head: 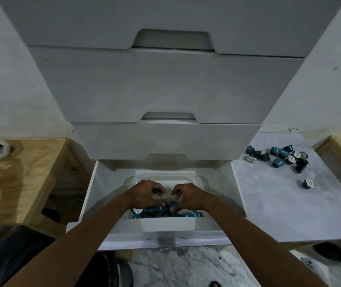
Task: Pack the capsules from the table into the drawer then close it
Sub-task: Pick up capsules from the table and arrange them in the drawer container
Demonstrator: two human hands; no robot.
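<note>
At the left edge sits a wooden bench (20,179). In the lower centre, the open drawer (90,193) holds a pile of blue capsules (190,214); the left hand (144,193) and right hand (188,195) hang over it, fingers curled down into the pile, though I cannot tell whether either pinches one. At the right, loose capsules (279,157) lie clustered on the grey table (269,204), a lone capsule (308,183) apart below them

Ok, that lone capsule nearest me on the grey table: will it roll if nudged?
Probably: the lone capsule lies on its side, and its tapered body would likely roll in a curve. Small, so probably light and easy to pinch.
</note>
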